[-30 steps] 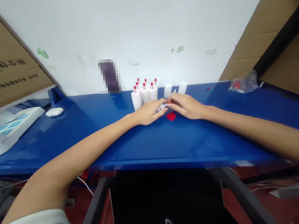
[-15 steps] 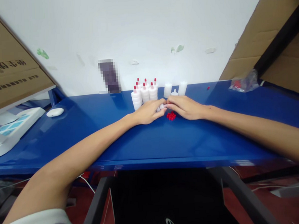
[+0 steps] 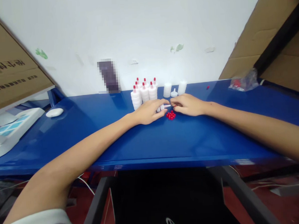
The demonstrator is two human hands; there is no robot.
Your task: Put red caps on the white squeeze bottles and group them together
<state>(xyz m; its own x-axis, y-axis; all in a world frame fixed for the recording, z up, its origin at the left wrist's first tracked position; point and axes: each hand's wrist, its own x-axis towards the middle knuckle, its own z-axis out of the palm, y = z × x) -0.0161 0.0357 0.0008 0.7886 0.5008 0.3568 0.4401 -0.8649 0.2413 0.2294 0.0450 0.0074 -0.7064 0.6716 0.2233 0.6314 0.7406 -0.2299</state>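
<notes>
My left hand (image 3: 151, 112) is wrapped round a white squeeze bottle (image 3: 161, 107), tipped on its side with its bare pointed nozzle (image 3: 167, 106) toward the right. Just right of that tip is my right hand (image 3: 188, 105), apart from the bottle, its fingers curled and pressed together; what they hold, if anything, is too small to make out. A small pile of red caps (image 3: 171, 115) lies on the table below both hands. Behind my left hand several white bottles with red-capped nozzles (image 3: 144, 92) stand upright in a cluster.
Two white bottles without nozzles (image 3: 167, 90) stand at the back, a loose nozzle top (image 3: 174, 93) between them. One red cap (image 3: 208, 87) and a clear plastic bag (image 3: 244, 82) lie right on the blue table (image 3: 141, 146). A white case (image 3: 54, 112) and scale-like device (image 3: 17, 129) sit left.
My right hand has drawn away from the nozzle to the right, leaving a gap and uncovering the tip. My left hand keeps the bottle in nearly the same place.
</notes>
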